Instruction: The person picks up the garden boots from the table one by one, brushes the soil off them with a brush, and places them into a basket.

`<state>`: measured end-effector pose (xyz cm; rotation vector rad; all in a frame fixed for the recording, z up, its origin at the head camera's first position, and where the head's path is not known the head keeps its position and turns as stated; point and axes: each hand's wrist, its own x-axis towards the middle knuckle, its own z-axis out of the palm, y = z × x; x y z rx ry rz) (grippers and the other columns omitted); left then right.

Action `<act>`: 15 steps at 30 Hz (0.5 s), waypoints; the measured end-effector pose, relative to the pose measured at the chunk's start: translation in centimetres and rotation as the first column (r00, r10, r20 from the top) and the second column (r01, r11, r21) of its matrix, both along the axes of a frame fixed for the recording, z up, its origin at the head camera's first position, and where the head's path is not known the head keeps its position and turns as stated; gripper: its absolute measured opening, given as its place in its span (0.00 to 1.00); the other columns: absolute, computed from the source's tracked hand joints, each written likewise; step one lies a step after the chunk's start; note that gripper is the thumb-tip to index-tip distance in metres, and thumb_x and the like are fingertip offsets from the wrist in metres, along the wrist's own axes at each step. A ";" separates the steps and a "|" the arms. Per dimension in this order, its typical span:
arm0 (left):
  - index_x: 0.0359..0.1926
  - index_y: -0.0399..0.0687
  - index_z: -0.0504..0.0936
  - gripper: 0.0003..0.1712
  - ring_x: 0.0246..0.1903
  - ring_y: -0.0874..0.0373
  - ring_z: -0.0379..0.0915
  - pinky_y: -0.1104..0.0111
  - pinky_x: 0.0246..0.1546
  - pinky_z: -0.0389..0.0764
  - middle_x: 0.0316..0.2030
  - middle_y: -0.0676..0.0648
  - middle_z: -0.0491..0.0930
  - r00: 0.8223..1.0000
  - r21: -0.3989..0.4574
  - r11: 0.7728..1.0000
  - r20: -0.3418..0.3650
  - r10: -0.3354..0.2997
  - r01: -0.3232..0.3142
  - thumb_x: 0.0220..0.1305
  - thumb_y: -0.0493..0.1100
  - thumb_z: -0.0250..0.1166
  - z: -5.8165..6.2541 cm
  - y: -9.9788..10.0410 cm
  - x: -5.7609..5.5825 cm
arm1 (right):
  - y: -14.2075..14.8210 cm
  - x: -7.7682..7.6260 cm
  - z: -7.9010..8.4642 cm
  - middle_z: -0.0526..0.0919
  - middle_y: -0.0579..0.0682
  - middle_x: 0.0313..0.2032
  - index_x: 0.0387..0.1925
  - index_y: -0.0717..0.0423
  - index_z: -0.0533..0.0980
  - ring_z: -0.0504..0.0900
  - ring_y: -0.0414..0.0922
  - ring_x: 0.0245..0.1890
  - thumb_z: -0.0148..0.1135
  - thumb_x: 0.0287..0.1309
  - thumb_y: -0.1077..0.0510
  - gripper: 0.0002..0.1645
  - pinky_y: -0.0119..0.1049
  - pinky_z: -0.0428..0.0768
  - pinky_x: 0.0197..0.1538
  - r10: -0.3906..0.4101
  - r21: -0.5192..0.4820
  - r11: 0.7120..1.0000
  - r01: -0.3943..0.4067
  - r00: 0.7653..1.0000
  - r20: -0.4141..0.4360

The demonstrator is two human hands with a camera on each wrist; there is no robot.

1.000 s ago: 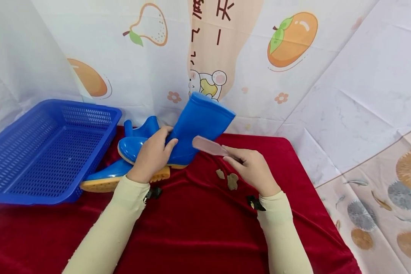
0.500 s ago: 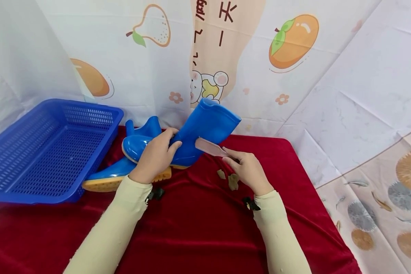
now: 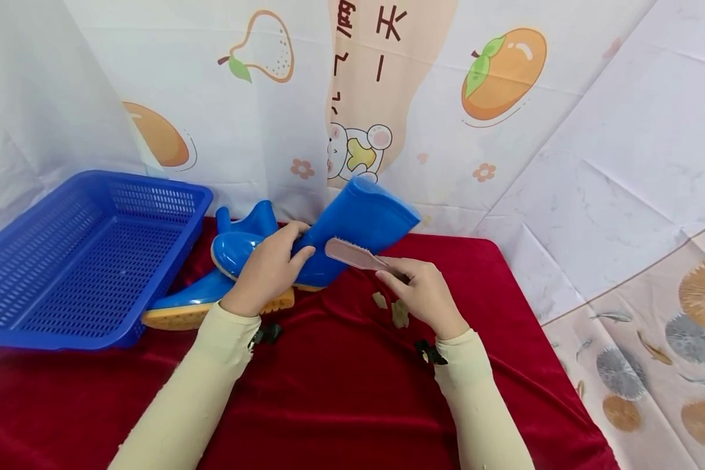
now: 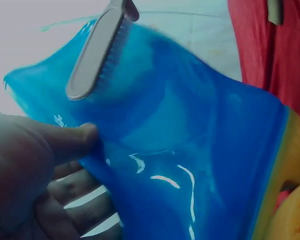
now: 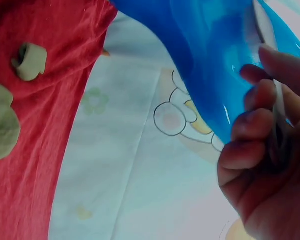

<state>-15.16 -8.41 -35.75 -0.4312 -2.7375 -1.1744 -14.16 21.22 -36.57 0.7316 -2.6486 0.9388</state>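
In the head view, a blue rain boot [image 3: 367, 219] with a yellow sole is held tilted, its shaft leaning to the upper right and its toe to the left. My left hand [image 3: 268, 266] grips it around the ankle, with the thumb on the near side. My right hand [image 3: 425, 290] holds a pale pinkish brush [image 3: 352, 253] by its handle. In the left wrist view, the bristles of the brush [image 4: 97, 55] lie against the boot's shaft [image 4: 155, 100]. A second blue boot [image 3: 196, 290] lies on its side below the held one, its yellow sole facing me.
A blue perforated plastic basket [image 3: 88, 339] stands at the left. Two flat, clay-like brownish pieces [image 3: 399, 313] lie on the red cloth [image 3: 352, 391] under my right hand. A printed white curtain [image 3: 440, 196] hangs behind the table.
The held boot's shaft has tipped lower toward the right. The brush has moved over the shaft and now sits slightly left, nearer the ankle. The left hand has shifted slightly right.
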 end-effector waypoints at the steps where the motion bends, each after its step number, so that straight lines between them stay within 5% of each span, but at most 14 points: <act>1: 0.70 0.43 0.71 0.26 0.62 0.42 0.77 0.44 0.63 0.77 0.64 0.41 0.78 1.000 -0.004 1.000 0.003 -0.009 0.009 0.77 0.47 0.61 0.1 0.0 0.0 | -0.1 0.0 0.0 0.90 0.46 0.49 0.58 0.48 0.85 0.87 0.42 0.42 0.72 0.64 0.57 0.21 0.41 0.87 0.45 0.009 -0.005 1.000 -0.009 1.000 -0.018; 6: 0.69 0.43 0.72 0.26 0.61 0.42 0.78 0.44 0.62 0.78 0.64 0.41 0.78 0.999 -0.016 0.999 0.010 -0.032 0.033 0.77 0.47 0.61 0.4 0.1 0.1 | -0.1 -0.1 -0.3 0.89 0.49 0.50 0.59 0.50 0.84 0.88 0.44 0.43 0.71 0.65 0.56 0.21 0.41 0.88 0.45 -0.008 -0.015 1.000 0.007 0.999 -0.031; 15: 0.70 0.43 0.70 0.26 0.62 0.41 0.77 0.44 0.62 0.77 0.64 0.40 0.77 1.000 0.004 1.000 0.016 -0.014 0.014 0.78 0.48 0.59 0.2 -0.2 0.1 | 0.6 -0.7 -1.4 0.90 0.46 0.39 0.55 0.50 0.86 0.75 0.41 0.24 0.70 0.67 0.50 0.18 0.34 0.75 0.26 -0.143 0.005 0.990 0.144 0.978 0.148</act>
